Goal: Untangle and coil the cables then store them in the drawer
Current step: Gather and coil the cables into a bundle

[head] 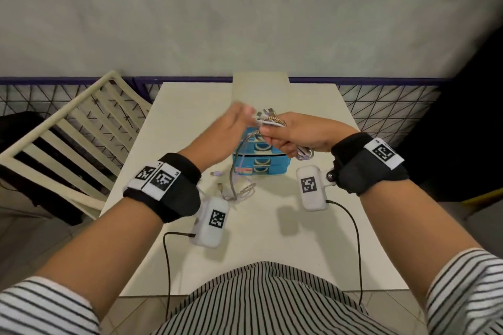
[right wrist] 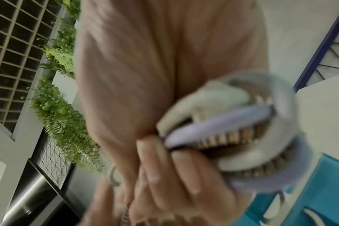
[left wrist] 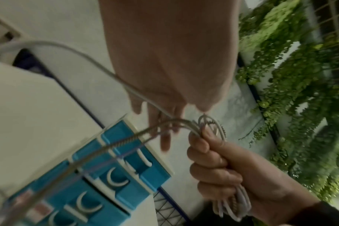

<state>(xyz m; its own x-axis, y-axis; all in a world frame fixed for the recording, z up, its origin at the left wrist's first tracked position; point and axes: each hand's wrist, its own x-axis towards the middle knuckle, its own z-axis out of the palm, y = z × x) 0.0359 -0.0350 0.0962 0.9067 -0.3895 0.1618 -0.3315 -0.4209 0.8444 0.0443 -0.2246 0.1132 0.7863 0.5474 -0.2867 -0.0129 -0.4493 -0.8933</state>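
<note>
My right hand (head: 283, 136) grips a bundle of coiled cables (head: 272, 121), white, lilac and a gold-striped braided one, held above the blue drawer unit (head: 261, 164). The right wrist view shows the fingers (right wrist: 164, 168) curled round the loops (right wrist: 232, 134). My left hand (head: 231, 128) is blurred just left of the bundle, with its fingers straight. In the left wrist view a braided strand (left wrist: 126, 137) runs across those fingers (left wrist: 164, 134) to the bundle (left wrist: 211, 126). Loose cable tails (head: 239, 187) hang down onto the table before the drawers (left wrist: 110, 175), which look closed.
The white table (head: 272, 239) stands against a wall with a wire fence. A cream slatted chair (head: 68, 144) is at the left. A small lilac plug (head: 215, 173) lies left of the drawers. Green plants (left wrist: 300, 107) hang beyond the table.
</note>
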